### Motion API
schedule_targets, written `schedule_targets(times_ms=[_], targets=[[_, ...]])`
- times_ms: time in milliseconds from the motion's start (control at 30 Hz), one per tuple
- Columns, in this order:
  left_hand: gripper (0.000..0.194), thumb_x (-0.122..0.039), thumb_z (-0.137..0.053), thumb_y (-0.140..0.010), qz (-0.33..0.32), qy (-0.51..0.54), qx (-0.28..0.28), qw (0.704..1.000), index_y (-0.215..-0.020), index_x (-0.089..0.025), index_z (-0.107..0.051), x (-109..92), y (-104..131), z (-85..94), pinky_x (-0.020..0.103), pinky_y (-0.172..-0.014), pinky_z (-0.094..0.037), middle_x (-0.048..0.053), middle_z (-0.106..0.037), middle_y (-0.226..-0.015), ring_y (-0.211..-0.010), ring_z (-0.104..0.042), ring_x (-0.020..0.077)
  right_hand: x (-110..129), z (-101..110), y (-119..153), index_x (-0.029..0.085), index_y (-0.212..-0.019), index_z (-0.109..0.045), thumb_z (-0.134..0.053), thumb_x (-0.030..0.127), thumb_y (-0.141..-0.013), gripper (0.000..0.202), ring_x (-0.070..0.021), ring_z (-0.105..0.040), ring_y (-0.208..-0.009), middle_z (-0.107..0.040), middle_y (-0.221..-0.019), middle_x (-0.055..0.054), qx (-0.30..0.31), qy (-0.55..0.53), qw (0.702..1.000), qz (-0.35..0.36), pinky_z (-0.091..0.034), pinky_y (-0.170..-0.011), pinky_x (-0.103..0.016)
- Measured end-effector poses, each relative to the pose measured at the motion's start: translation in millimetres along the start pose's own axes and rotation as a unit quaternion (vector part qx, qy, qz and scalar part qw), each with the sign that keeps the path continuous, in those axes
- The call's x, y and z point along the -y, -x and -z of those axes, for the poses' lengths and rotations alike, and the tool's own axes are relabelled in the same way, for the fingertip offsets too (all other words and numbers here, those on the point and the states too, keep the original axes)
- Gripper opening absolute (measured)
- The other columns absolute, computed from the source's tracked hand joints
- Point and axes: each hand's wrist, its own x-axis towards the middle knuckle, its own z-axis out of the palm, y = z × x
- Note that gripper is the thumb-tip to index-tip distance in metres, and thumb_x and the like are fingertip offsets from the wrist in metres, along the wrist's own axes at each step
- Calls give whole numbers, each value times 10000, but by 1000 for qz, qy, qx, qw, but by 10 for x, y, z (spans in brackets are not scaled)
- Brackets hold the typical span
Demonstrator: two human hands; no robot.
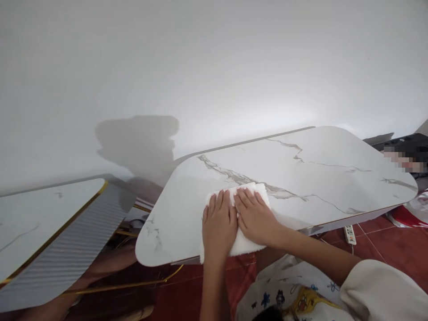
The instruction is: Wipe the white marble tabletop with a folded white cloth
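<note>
A folded white cloth [249, 246] lies on the white marble-patterned tabletop [321, 178], near its front edge, and part of it hangs over that edge. My left hand [220, 225] presses flat on the cloth's left part, fingers stretched out and pointing away from me. Close beside it, my right hand [257, 218] rests flat on the cloth with its fingers slightly spread. The thumbs are almost touching. Neither hand grips the cloth; both palms cover much of it.
A pale wall [214, 67] stands behind the tabletop. To the left is a second marble-patterned table [50, 214] with gold trim and a ribbed side. A power strip [349, 234] lies on the red tiled floor [377, 240]. Dark items [404, 145] sit at the far right.
</note>
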Motion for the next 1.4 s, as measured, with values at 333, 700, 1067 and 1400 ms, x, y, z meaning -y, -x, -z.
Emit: schedule_targets(times_ms=[333, 700, 1067, 1400], targets=[[516, -304, -239, -960, -37, 3, 55, 998, -1433, -168, -394, -176, -757, -136, 532, -1111, -286, 126, -395, -1505, -1409, -296, 316, -251, 99, -575, 49, -1485, -311, -264, 192, -966, 541, -298, -171, -1457, -228, -1574, -154, 57, 22, 989, -136, -194, -1151, -497], [442, -279, -298, -957, -54, 30, -14, 998, -1343, -166, -481, -204, -1778, -455, 500, -1075, -326, 134, -487, -1427, -1360, -345, 317, -901, 70, -1396, 97, -1448, -372, -236, 249, -987, 504, -258, -222, -1433, -324, -1552, -104, -17, 41, 991, -125, -197, -1145, -431], [387, -253, -352, -936, -6, 62, -43, 997, -1250, -175, -564, -266, -2299, -577, 433, -1056, -347, 108, -578, -1327, -1301, -417, 276, -1220, 30, -1891, 128, -1333, -508, -293, 210, -957, 441, -264, -328, -1372, -450, -1474, -104, -70, 71, 988, -121, -272, -1097, -438], [392, -254, -324, -950, -9, 51, -37, 998, -1230, -143, -575, -289, -2602, -637, 436, -1032, -352, 142, -584, -1305, -1268, -445, 289, -1446, 27, -2169, 127, -1317, -511, -302, 205, -961, 421, -254, -358, -1340, -471, -1451, -104, -77, 84, 987, -114, -297, -1078, -424]])
